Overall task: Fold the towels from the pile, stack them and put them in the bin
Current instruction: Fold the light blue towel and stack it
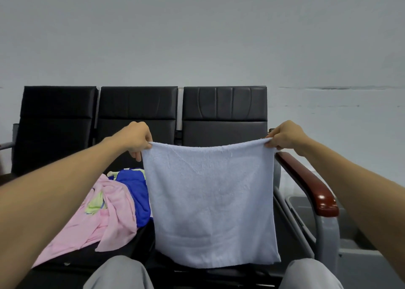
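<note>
A pale blue towel [210,201] hangs spread out in the air in front of me, above the right-hand black seat. My left hand [135,138] pinches its top left corner and my right hand [285,136] pinches its top right corner. The top edge sags a little between them. On the middle seat to the left lies the pile: a pink towel [94,220] with yellow-green patches and a dark blue towel [135,192] partly under it. The hanging towel hides most of the right seat.
A row of black padded seats [138,111] stands against a pale wall. A reddish-brown armrest [311,185] runs along the right seat. Right of it, on the floor, sits a grey bin [306,209]. My grey-trousered knees [120,275] show at the bottom.
</note>
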A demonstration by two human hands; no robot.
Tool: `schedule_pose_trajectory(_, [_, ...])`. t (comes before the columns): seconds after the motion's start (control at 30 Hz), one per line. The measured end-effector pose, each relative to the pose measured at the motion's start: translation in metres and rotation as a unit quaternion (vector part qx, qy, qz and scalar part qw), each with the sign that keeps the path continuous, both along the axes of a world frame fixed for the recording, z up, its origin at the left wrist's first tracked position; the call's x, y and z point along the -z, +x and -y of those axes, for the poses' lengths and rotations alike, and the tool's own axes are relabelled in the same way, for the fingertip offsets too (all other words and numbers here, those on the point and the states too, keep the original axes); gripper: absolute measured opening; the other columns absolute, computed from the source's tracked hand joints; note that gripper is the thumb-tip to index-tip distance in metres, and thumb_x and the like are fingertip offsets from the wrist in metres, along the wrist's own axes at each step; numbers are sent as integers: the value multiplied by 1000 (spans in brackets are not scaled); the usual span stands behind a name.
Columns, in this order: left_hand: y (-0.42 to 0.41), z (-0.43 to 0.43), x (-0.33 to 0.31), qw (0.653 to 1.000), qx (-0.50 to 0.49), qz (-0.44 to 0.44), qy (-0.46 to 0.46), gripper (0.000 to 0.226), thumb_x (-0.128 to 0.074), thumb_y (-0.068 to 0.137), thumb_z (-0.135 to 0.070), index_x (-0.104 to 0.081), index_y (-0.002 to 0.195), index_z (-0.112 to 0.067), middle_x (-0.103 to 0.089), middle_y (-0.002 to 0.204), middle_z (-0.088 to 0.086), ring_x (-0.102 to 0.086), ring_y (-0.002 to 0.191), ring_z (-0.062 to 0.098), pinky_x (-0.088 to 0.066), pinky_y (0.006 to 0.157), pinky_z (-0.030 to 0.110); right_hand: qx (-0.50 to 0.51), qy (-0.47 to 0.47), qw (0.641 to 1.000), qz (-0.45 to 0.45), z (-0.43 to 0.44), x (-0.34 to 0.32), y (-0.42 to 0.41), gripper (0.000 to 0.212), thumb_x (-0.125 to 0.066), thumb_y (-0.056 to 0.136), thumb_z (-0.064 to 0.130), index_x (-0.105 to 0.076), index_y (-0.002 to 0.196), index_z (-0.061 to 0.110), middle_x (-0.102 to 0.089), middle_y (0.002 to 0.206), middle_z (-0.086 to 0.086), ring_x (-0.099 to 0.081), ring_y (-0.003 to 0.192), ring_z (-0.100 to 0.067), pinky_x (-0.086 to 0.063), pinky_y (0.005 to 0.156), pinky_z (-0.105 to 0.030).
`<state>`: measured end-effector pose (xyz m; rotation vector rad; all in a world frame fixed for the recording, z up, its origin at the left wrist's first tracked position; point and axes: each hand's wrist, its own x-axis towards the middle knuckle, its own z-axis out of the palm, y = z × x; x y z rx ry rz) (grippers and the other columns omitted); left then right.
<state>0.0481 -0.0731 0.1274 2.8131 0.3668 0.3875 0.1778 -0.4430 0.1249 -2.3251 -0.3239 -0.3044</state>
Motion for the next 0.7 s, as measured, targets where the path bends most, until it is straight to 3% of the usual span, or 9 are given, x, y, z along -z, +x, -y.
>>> schedule_pose_trajectory(0.07, [12,1,9,989,-6,25,-142,10,-56,95,-7,-66,96,-6,-71,81,15,-70,57,18,-53,48,22,23,-4,999,37,-2,12,11,15,-71,77,3,-78,88,11,-64,75,-4,-58,81,-20,-46,73,-27])
schedule_pose_trajectory(0.13, [25,2,23,943,-16,56,-326,11,-55,95,-5,-65,99,-4,-68,88,15,-72,62,18,-55,49,22,40,-10,997,64,-1,27,22,16,-68,80,5,-78,92,11,-64,77,-6,-58,85,-22,-41,72,-25])
schedule_pose_trajectory(0.23, [55,-6,52,896,-31,88,-434,15,-59,93,-4,-65,105,1,-68,93,17,-73,69,23,-59,55,24,71,0,995,65,-7,60,46,30,-54,82,-5,-77,96,8,-62,70,-7,-59,79,-25,-45,73,-25])
schedule_pose_trajectory(0.3, [72,-8,74,896,-41,117,-426,15,-63,90,-5,-66,104,0,-70,92,17,-73,71,21,-60,61,24,79,12,995,64,-14,81,55,43,-44,78,-13,-76,101,5,-65,75,-11,-59,77,-25,-48,76,-27])
schedule_pose_trajectory(0.4, [97,-6,117,906,-37,149,-394,9,-64,90,-5,-67,99,-3,-70,84,13,-72,68,16,-60,66,23,76,21,995,54,-20,119,71,39,-47,81,-14,-74,105,2,-71,94,-17,-65,86,-28,-54,85,-32])
schedule_pose_trajectory(0.53, [113,-5,180,928,-1,143,-345,8,-61,91,-5,-69,93,-5,-70,78,8,-71,69,15,-59,75,30,66,-1,998,22,-20,175,86,29,-58,82,-7,-75,100,9,-73,95,-13,-65,87,-22,-51,79,-28])
schedule_pose_trajectory(0.63, [103,-3,222,946,19,122,-299,14,-63,88,-9,-68,82,-20,-73,82,7,-71,81,23,-57,82,40,45,-8,999,1,-17,213,87,25,-58,86,-2,-76,99,10,-74,96,-11,-67,93,-25,-55,87,-37])
schedule_pose_trajectory(0.7, [91,3,246,958,26,106,-264,10,-64,88,-10,-68,86,-19,-72,87,5,-69,85,23,-55,82,39,27,-2,999,-25,-13,235,82,24,-57,89,2,-76,100,11,-73,95,-6,-68,91,-21,-56,88,-39])
